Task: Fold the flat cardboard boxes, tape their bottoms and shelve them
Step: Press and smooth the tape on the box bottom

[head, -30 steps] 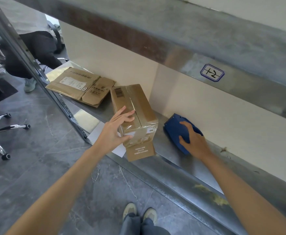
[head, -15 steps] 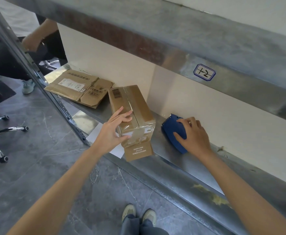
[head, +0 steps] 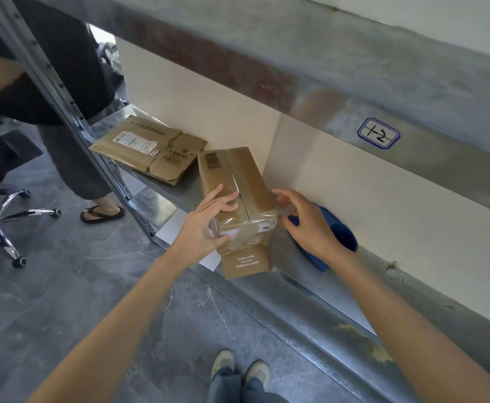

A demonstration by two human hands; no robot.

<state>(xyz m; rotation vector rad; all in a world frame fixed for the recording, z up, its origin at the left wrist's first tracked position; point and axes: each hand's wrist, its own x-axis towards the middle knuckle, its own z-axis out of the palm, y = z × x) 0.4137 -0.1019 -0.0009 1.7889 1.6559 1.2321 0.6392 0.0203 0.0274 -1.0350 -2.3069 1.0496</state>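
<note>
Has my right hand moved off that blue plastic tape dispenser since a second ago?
Yes. The right hand has left the blue plastic tape dispenser on the metal shelf and shifted left to the near corner of the taped brown cardboard box.

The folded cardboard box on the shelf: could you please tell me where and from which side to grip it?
Grip the box by its two long side walls near the front end, coming in from the open front of the shelf. It lies lengthwise toward the back wall under an upper shelf, which crowds the top, and the loose front flap would probably bend.
</note>
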